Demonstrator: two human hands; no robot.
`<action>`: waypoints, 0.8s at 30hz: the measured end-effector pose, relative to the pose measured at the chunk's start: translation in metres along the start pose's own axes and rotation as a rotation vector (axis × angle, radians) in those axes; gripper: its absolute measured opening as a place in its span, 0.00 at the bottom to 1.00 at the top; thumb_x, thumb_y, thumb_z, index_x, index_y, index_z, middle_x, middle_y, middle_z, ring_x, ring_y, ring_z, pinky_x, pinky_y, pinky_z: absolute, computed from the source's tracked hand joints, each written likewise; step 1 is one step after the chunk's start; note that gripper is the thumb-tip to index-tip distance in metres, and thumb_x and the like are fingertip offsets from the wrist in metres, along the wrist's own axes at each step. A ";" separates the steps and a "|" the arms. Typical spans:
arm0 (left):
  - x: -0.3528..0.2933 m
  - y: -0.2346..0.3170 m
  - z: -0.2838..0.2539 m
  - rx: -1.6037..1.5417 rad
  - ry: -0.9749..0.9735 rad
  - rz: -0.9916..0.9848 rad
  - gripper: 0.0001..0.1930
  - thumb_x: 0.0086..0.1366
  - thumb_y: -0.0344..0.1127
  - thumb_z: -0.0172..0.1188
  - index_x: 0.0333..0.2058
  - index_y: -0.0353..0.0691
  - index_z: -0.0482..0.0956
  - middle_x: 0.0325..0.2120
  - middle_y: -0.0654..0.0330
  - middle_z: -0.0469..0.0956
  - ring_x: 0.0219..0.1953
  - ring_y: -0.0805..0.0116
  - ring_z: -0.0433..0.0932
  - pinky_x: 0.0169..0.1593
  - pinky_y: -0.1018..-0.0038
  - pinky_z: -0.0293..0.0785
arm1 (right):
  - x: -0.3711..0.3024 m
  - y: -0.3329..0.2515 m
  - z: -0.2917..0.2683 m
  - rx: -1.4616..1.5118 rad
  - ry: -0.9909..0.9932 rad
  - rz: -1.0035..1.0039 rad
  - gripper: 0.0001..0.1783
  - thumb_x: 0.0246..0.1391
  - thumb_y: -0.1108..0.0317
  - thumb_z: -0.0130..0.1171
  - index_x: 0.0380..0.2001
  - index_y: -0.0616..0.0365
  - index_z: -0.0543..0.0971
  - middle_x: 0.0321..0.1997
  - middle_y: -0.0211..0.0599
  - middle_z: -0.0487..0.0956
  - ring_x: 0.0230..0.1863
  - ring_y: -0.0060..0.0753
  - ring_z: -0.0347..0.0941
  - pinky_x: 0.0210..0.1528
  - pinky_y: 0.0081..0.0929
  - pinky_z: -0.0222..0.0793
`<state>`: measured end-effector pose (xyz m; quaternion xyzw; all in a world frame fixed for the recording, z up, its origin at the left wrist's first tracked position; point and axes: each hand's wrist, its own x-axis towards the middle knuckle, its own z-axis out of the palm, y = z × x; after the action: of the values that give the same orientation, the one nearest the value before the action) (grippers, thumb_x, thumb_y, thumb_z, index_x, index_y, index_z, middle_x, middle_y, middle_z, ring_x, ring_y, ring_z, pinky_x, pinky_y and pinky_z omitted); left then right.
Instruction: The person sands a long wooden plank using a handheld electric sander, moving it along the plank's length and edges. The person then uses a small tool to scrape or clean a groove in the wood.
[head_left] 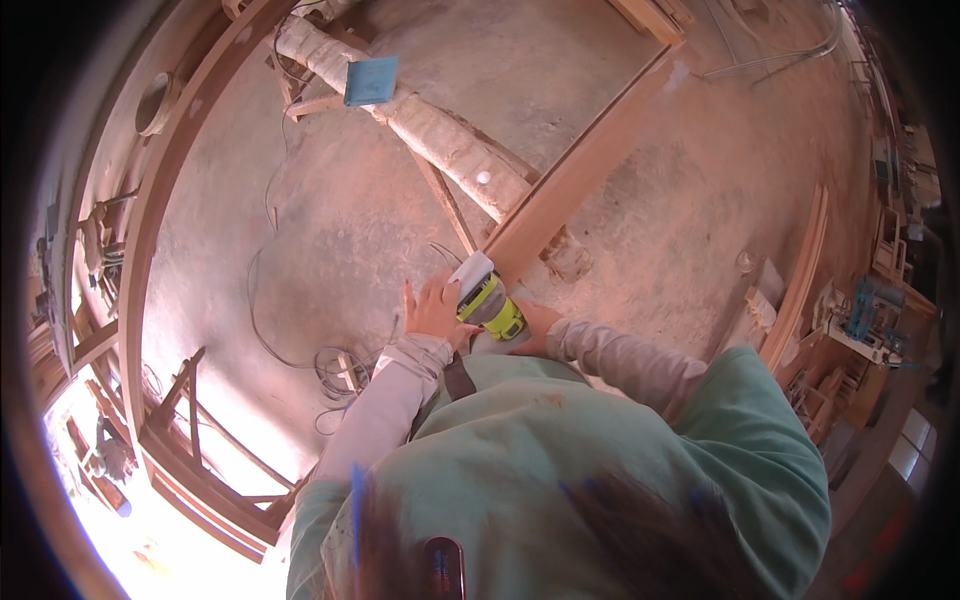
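Close to my body, I hold a lime-green and dark grey power sander (pixel 490 306) between both hands. A pale, flat sheet (pixel 472 270) like sandpaper lies along its far end. From the left, my left hand (pixel 432 308) grips the sander, its thumb low on the tool and its fingers beside the sheet, one finger raised. My right hand (pixel 538 322) is closed around the sander's right side, with some fingers hidden behind the tool. Just beyond the sander is the near end of a long wooden board (pixel 570 200).
A long pale-wrapped beam (pixel 430 130) on wooden legs crosses ahead, a blue square piece (pixel 371 81) lying on it. Cable (pixel 335 370) coils on the floor at left. A wooden frame (pixel 150 230) stands left; timber strips (pixel 800 280) and a blue machine (pixel 872 305) are at right.
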<state>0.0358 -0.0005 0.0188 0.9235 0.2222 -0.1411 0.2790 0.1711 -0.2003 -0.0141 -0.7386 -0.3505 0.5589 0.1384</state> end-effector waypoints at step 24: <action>0.021 -0.016 -0.031 -0.382 -0.097 -0.077 0.45 0.43 0.52 0.77 0.57 0.38 0.68 0.46 0.49 0.80 0.49 0.51 0.78 0.52 0.63 0.74 | -0.011 -0.039 0.037 0.334 0.850 -0.315 0.40 0.38 0.65 0.70 0.56 0.54 0.64 0.48 0.49 0.71 0.49 0.51 0.70 0.52 0.38 0.70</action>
<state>0.0504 0.0367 0.0285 0.8368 0.2663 -0.1512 0.4538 0.1212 -0.1870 0.0048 -0.8071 -0.2760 0.2285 0.4692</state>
